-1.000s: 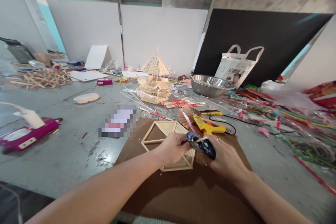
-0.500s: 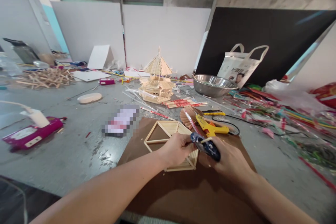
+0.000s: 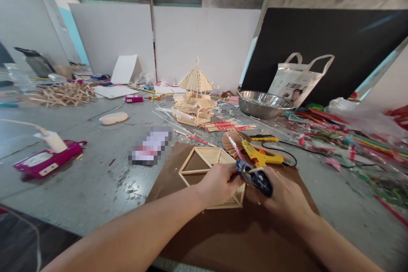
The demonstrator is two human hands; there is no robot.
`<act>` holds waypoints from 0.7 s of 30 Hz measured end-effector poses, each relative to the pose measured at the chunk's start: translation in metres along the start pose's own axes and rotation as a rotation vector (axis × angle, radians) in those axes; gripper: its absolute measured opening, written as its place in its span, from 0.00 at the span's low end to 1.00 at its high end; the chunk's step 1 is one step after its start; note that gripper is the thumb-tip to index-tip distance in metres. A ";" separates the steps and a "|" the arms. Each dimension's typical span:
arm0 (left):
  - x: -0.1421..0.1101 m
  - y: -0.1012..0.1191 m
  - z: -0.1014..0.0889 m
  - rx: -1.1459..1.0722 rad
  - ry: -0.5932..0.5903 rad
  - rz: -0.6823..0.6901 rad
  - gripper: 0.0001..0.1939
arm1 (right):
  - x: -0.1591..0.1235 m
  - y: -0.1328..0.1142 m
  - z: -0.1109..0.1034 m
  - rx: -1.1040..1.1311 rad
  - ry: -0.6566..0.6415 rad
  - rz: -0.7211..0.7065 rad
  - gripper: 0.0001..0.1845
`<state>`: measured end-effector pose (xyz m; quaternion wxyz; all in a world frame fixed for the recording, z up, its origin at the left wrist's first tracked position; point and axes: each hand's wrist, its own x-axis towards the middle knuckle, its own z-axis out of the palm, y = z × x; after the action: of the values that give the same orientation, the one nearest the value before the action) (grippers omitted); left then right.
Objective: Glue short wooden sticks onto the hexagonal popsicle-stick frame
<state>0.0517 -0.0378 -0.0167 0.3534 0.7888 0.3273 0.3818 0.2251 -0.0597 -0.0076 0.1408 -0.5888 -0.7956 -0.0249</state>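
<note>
In the head view, my right hand [image 3: 283,193] is wrapped around a dark blue cutter [image 3: 259,182] that looks like pliers; its jaws are partly hidden. A pale wooden stick [image 3: 256,170] lies across the tool. My left hand [image 3: 219,183] is closed in a pinch at the tool's left end, seemingly on that stick, though the fingertips are partly covered. Under the left hand, a hexagonal frame of wooden sticks [image 3: 195,171] rests on a brown board [image 3: 174,159]. Several of its sections are filled with close-set sticks.
A yellow glue gun [image 3: 263,158] and a yellow utility knife [image 3: 264,138] lie just beyond my right hand. Behind stand a stick-built pagoda [image 3: 196,93] and a metal basin [image 3: 266,104]. A phone [image 3: 151,145] and purple power strip [image 3: 49,163] lie left; scraps [image 3: 360,140] cover the right.
The whole view has shifted slightly, so things appear a little further right. Both hands keep nearly the same hold, close together at the cutter.
</note>
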 end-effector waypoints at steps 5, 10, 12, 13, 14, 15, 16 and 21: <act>-0.001 -0.008 0.006 0.011 0.038 -0.044 0.11 | 0.003 0.001 0.003 0.010 0.060 -0.024 0.13; 0.000 -0.007 0.007 -0.088 0.006 -0.030 0.12 | 0.003 0.002 0.002 0.009 0.076 -0.060 0.14; 0.000 -0.005 0.006 -0.128 -0.004 -0.016 0.12 | 0.002 0.003 0.003 0.011 0.081 -0.076 0.15; 0.001 -0.004 0.005 -0.134 -0.004 -0.012 0.11 | 0.002 0.004 0.003 0.008 0.080 -0.080 0.15; 0.001 -0.003 0.004 -0.130 -0.003 -0.011 0.11 | 0.001 0.004 0.004 0.006 0.080 -0.083 0.16; 0.001 -0.002 0.004 -0.118 -0.001 -0.012 0.11 | 0.001 0.005 0.004 0.004 0.081 -0.084 0.16; 0.001 -0.002 0.003 -0.104 0.000 -0.011 0.12 | 0.001 0.005 0.005 0.002 0.081 -0.084 0.17; -0.001 -0.005 0.002 -0.003 -0.004 0.032 0.11 | 0.002 0.005 0.005 -0.020 0.104 -0.097 0.18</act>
<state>0.0518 -0.0365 -0.0221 0.3489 0.7943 0.3133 0.3862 0.2287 -0.0554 -0.0125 0.1747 -0.5487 -0.8146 -0.0703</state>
